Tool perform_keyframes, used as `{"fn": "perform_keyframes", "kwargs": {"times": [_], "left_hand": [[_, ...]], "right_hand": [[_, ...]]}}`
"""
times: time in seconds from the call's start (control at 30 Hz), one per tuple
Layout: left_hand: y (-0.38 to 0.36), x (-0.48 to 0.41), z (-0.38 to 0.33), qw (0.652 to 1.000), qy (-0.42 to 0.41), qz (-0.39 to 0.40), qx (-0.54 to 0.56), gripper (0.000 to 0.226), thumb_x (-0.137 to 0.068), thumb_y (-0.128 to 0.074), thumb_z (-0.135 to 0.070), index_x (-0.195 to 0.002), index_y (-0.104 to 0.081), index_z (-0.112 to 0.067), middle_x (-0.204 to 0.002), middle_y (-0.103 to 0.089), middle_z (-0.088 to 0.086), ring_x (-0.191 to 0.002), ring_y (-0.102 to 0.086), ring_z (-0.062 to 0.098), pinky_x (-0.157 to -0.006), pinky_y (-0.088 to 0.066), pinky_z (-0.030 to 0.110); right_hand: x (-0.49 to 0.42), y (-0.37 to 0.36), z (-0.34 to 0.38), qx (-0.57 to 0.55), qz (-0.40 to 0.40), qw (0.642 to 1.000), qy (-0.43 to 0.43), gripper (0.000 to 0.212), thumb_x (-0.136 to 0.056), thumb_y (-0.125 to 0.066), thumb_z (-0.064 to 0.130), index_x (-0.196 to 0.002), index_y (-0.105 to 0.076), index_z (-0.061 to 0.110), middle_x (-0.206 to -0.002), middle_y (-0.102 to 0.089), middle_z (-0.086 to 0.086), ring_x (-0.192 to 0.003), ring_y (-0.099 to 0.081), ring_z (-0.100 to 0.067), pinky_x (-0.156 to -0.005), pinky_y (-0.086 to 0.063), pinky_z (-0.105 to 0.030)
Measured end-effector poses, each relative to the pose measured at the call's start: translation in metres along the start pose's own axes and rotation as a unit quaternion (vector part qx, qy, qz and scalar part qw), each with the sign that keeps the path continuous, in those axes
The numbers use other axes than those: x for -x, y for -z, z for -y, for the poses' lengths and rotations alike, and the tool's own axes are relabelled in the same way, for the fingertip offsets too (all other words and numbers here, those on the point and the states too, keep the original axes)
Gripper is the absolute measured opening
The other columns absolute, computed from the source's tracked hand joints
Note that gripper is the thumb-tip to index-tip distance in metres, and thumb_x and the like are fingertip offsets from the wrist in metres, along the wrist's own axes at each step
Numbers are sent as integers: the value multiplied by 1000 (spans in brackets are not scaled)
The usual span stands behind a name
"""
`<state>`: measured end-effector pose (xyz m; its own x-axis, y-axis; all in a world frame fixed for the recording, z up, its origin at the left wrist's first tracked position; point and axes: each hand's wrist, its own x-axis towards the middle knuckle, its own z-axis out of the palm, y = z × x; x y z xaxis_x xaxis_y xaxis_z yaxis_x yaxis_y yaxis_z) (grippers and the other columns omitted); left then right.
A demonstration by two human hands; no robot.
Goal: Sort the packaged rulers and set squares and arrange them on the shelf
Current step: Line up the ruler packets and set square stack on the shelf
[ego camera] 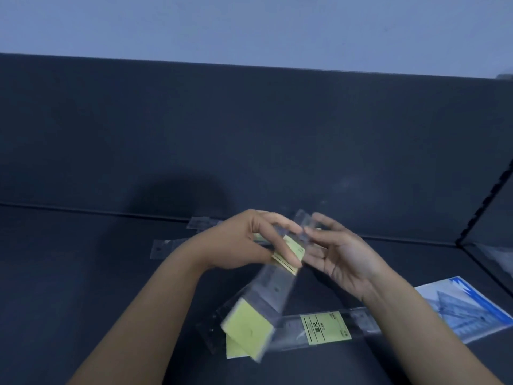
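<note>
My left hand grips a clear packaged ruler with yellow labels, held above the dark shelf and blurred, its near end pointing toward me. My right hand is beside it with fingers spread and relaxed, fingertips touching the pack's far end. Another packaged ruler with a yellow label lies flat on the shelf below my hands. Two clear ruler packs lie further back on the left, partly hidden by my left arm. A blue-and-white set square pack lies at the right.
The shelf's dark back panel rises behind the hands. A perforated divider bounds the shelf at the right, with another clear pack beyond it. More yellow-labelled packs lie under the held ruler.
</note>
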<state>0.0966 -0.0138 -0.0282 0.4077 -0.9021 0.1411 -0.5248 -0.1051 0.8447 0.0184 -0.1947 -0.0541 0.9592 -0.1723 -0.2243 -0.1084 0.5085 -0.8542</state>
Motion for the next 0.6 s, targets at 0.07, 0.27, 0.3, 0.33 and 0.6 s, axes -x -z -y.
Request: {"fn": "perform_keyframes", "kwargs": {"times": [0.07,0.27,0.3,0.33,0.6], "left_hand": [[11,0,10,998,45,-29,-14,34,-84,-66,3,-84,-79,-29,-129,-56,-16,-116,-54,-5,-100,-42,18],[39,1,60,911,232,-123,-317,23,-84,-68,-24,-107,-67,-24,-114,-59,-5,-102,-57,13,-92,-47,30],[41,2,65,897,268,-99,-337,34,-82,-72,-32,-113,-64,-24,-112,-56,-6,-104,-56,15,-94,-47,33],[42,3,68,892,290,-83,-337,43,-80,-74,-37,-118,-61,-24,-110,-52,-8,-108,-55,16,-97,-45,34],[46,1,67,899,321,-42,-296,18,-80,-74,-31,-87,-58,-26,-92,-58,-7,-91,-58,16,-89,-47,33]], "right_hand": [[-1,4,1,-6,-71,997,28,71,-73,-62,-12,-131,-37,20,-83,-72,-18,-64,-70,-24,-55,-59,-31],[2,12,0,71,-168,978,105,69,-78,-61,-17,-127,-36,26,-104,-62,-22,-69,-67,-29,-62,-60,-36],[2,14,1,66,-175,976,109,63,-78,-61,-17,-124,-39,19,-100,-62,-22,-69,-67,-30,-61,-60,-36],[2,15,3,61,-183,975,112,55,-79,-60,-16,-121,-41,13,-94,-63,-23,-68,-68,-31,-59,-60,-36],[3,30,14,42,-203,968,139,31,-84,-56,-10,-110,-46,5,-93,-60,-24,-63,-69,-33,-54,-59,-32]]}}
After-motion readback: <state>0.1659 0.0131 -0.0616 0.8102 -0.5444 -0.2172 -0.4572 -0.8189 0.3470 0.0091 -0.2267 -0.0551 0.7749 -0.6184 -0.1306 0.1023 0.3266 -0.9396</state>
